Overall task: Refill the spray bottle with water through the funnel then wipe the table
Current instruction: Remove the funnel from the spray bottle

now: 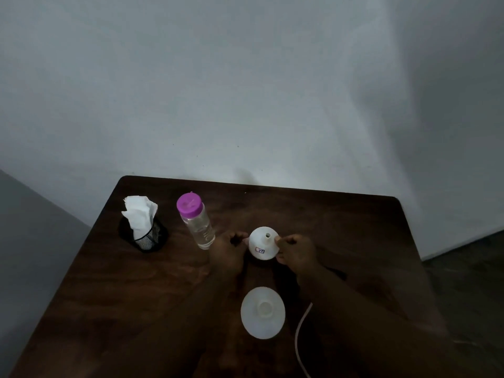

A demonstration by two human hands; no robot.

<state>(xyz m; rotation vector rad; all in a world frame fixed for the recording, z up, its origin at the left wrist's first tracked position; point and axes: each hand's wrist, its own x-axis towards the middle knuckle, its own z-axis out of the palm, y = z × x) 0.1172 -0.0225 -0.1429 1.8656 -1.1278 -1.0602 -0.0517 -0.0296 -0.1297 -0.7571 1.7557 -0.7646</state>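
Note:
A small white spray bottle [263,244] with its neck open and a label on its side stands at the middle of the dark wooden table [354,227]. My left hand [228,251] curls against its left side. My right hand [296,249] pinches its right side. A white funnel [263,312] lies on the table nearer to me, seen wide end on. To the left, a clear water bottle [197,222] with a purple cap stands upright. Further left, white tissues [139,214] stick out of a black mesh holder [147,238].
A thin pale tube [300,334] curves along the table at the front right, beside my right forearm; what it joins is hidden. A white wall rises right behind the table. The floor drops away past the table's left and right edges.

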